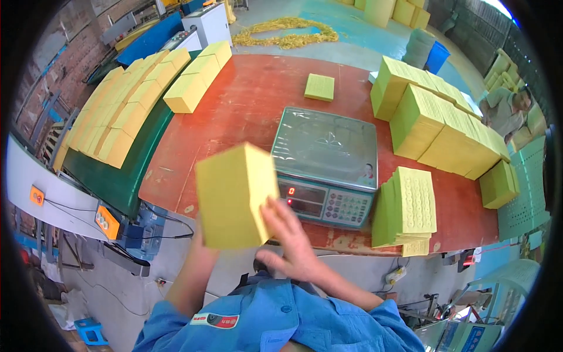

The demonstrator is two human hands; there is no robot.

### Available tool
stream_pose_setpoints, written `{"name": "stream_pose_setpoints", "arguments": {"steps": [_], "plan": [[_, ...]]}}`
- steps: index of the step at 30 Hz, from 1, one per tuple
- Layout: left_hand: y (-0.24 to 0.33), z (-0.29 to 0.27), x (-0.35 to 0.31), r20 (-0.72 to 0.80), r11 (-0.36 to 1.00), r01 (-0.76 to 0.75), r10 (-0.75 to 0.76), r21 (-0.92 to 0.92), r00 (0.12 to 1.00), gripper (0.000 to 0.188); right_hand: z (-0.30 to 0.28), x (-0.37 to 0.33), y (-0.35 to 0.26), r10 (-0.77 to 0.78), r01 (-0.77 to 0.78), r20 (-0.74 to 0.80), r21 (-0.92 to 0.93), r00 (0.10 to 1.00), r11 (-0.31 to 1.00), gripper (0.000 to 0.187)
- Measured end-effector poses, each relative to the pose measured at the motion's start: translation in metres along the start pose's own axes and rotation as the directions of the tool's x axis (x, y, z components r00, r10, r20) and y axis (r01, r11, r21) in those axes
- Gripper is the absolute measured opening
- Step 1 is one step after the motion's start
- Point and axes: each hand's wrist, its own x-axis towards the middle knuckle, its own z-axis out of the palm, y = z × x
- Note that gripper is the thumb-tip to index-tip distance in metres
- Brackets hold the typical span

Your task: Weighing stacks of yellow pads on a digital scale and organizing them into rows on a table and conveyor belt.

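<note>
I've got both hands up in front of my chest, clamped on a thick yellow stack (236, 196) of sheets, lifted off the red surface (246, 100). My left hand (202, 243) is mostly hidden behind the stack, gripping from below; my right hand (291, 240) presses flat on its right edge. The stack sits just in front of the weighing scale (325, 164), whose pan is bare. A smaller perforated yellow pile (406, 206) stands right of the scale, and long rows of yellow blocks (443, 126) lie beyond.
</note>
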Motion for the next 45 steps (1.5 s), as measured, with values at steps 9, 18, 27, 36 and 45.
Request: {"name": "stream_pose_setpoints", "arguments": {"steps": [9,18,27,36,45], "plan": [[-0.052,0.194,0.202,0.535,0.706,0.456,-0.129,-0.542,0.835,0.048,-0.127,0.076,0.049,-0.12,-0.141,-0.39,-0.576,0.913,0.805,0.067],[-0.031,0.064,0.157,0.428,0.667,0.629,-0.47,-0.399,0.772,0.053,-0.102,0.096,0.057,0.067,-0.25,-0.259,-0.778,0.963,0.576,0.061],[0.13,-0.252,0.392,-0.223,0.151,0.165,0.683,0.975,0.695,0.059,-0.03,0.141,-0.006,-0.071,-0.328,-0.45,-0.742,0.89,0.585,0.056],[0.1,-0.327,0.511,-0.337,0.121,0.319,0.172,0.94,0.926,0.054,0.047,0.185,0.012,0.183,-0.264,-0.203,-0.52,0.962,0.813,0.04],[0.081,-0.23,0.364,0.364,0.218,-0.337,-0.102,0.916,0.926,0.033,0.081,0.193,0.026,0.154,-0.158,-0.033,-0.263,0.987,0.952,0.049]]}}
